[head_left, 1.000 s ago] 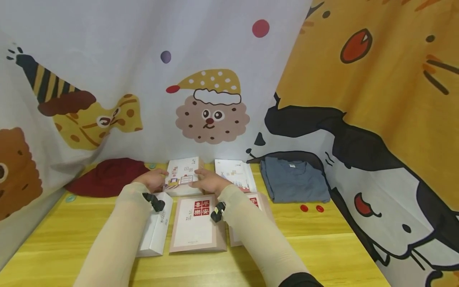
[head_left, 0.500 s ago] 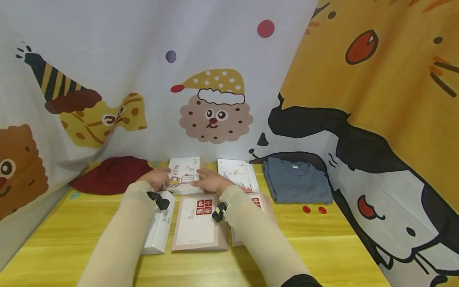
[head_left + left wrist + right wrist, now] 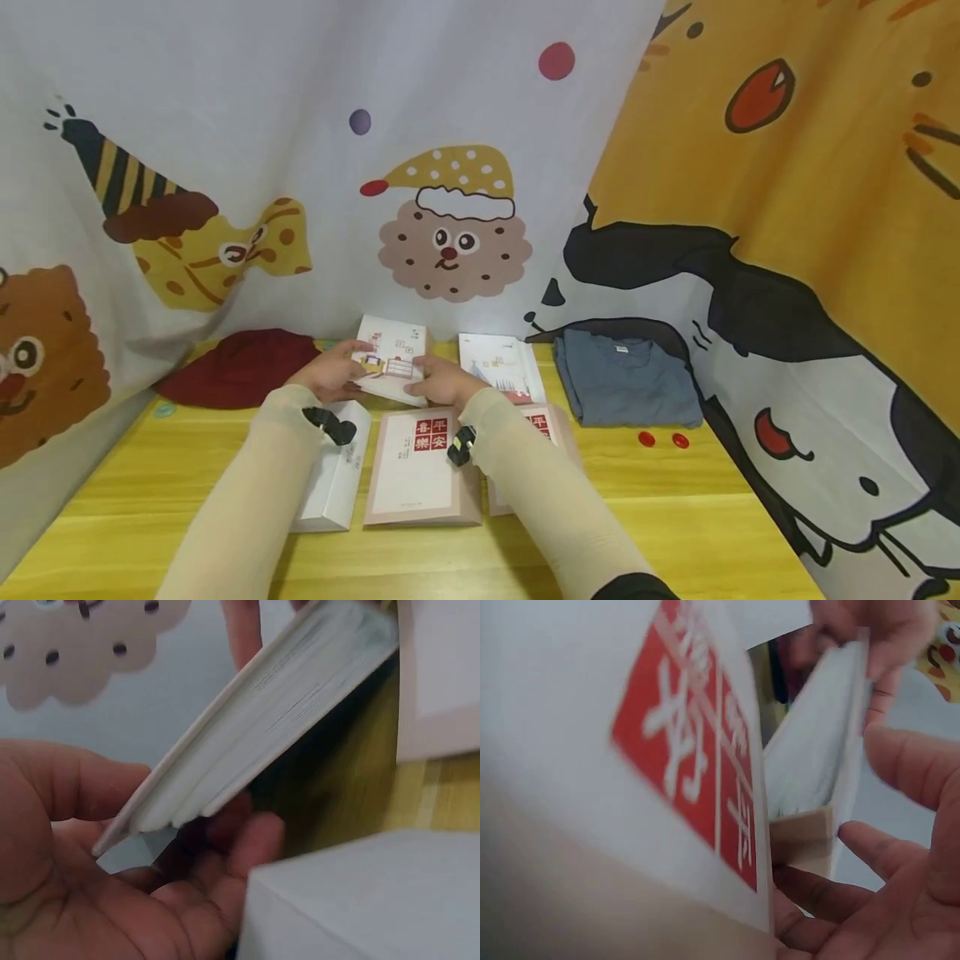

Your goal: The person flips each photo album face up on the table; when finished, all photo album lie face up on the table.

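A thick white book [image 3: 393, 346] with small coloured drawings on its cover is held between both hands, its far edge raised toward the curtain. At its left side, my left hand [image 3: 336, 371] grips it with the thumb over the cover and fingers underneath; the left wrist view shows the page edges [image 3: 262, 712] tilted above the table. My right hand [image 3: 447, 383] holds the right side, its thumb [image 3: 911, 761] along the cover and its fingers by the spine [image 3: 802, 832]. In front lies a pale book [image 3: 411, 479] with red square lettering.
A white box-like block [image 3: 330, 483] lies left of the pale book. Another red-lettered book [image 3: 551, 421] is partly under the right forearm, with a white illustrated book [image 3: 495, 362] behind. A maroon hat [image 3: 240, 367], folded blue shirt [image 3: 626, 379] and red buttons [image 3: 647, 439] flank them.
The illustrated book lay flat before; now it is tilted, its far edge lifted. My left hand has slid its fingers under the left side.
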Action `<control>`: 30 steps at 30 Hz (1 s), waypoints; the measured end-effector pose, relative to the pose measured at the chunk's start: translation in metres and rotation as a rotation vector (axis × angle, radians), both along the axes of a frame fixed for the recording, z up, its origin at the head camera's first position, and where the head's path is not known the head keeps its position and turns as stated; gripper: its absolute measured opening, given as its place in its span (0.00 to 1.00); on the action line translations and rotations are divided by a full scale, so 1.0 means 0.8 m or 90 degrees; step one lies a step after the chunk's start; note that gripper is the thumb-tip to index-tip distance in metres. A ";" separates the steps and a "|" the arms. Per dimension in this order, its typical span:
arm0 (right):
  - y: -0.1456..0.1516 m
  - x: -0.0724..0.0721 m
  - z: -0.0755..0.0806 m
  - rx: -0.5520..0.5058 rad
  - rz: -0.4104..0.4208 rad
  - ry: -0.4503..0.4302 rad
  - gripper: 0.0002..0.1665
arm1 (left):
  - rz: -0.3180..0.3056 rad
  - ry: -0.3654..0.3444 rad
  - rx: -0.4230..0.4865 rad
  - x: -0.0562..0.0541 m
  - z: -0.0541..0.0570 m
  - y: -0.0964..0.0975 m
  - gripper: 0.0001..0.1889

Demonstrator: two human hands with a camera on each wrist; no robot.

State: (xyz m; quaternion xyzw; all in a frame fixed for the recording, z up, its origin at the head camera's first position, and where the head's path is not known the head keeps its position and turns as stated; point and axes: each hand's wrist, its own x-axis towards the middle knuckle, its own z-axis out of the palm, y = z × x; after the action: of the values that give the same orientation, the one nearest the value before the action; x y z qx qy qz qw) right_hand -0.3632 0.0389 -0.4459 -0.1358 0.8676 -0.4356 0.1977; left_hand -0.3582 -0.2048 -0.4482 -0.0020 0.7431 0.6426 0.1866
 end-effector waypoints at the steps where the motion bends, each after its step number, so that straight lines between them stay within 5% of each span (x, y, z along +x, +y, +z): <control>1: 0.000 0.000 0.000 0.017 0.000 0.017 0.43 | -0.002 0.009 0.000 0.002 0.002 0.002 0.34; 12: -0.003 0.002 0.008 0.086 -0.026 0.109 0.34 | 0.008 0.106 -0.071 0.023 0.027 0.020 0.31; 18: -0.010 0.010 0.019 0.020 -0.001 0.145 0.30 | 0.012 0.157 -0.121 0.033 0.042 0.035 0.37; 26: -0.018 0.016 0.027 -0.044 0.003 0.151 0.46 | 0.034 0.197 -0.055 0.032 0.043 0.039 0.34; 30: -0.016 0.020 0.029 -0.032 -0.016 0.172 0.60 | -0.005 0.210 -0.027 0.028 0.035 0.041 0.33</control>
State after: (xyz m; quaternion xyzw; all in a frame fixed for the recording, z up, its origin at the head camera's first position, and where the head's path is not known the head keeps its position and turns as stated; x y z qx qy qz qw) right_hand -0.3469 0.0257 -0.4227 -0.1871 0.8767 -0.4375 0.0700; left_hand -0.3356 -0.1721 -0.4200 0.1024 0.7772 0.6175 0.0647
